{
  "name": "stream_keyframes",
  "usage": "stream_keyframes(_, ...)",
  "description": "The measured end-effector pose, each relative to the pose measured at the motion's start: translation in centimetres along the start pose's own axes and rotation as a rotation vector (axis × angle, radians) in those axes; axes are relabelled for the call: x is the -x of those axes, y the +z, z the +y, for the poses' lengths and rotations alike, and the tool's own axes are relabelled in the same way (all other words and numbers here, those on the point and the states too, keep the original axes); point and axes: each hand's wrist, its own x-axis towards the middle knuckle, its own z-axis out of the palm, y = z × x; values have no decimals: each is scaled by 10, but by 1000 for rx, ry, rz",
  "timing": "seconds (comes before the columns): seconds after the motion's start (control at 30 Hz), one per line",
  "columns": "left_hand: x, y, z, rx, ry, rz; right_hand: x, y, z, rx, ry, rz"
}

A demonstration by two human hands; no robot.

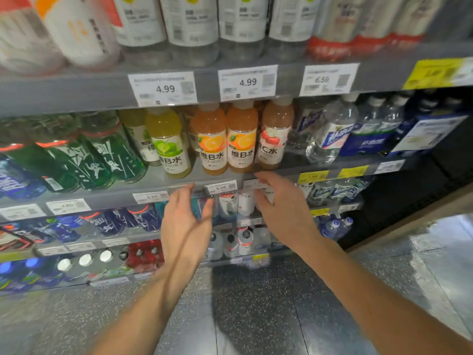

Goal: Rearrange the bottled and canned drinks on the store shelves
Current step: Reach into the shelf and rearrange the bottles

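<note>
1. The left hand (185,226) and right hand (280,210) reach forward side by side, both with fingers loosely spread and holding nothing.
2. The right hand is the farther forward: its fingertips (258,175) lie at the front lip of the shelf (122,194), just below the base of the right-hand orange bottle (242,139). The left hand's fingertips end a little lower, at the price-tag strip.
3. Just above and beyond both hands, the vitamin drinks stand upright near the shelf's front edge, long axes vertical: a lime bottle (170,146), a second orange bottle (212,140), then the right-hand orange one and a peach-coloured bottle (275,135).
4. I judge the orange pair to be the likely target; it sits up and slightly left of the right hand, so that hand is nearer.
5. Farther right stand clear water bottles (330,131); to the left, green bottles (102,149).
</note>
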Motion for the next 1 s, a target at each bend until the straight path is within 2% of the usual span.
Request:
stream_keyframes(0.1, 16, 1, 26, -166, 100, -58, 11, -24, 13, 97, 36, -45)
stream_keyframes(0.33, 53, 5, 60, -326, 207, -90, 43, -68, 31, 129, 103, -91)
stream_keyframes(0.53, 82, 4, 78, -434, 228, -120, 59, -89, 38, 29, 137, -81)
stream_keyframes(0.77, 97, -11, 95, -548, 193, -157, 68, -95, 29, 127, 102, -143)
stream_keyframes(1.0, 101, -30, 99, -616, 173, -183, 65, -94, 18, 160, 99, -106)
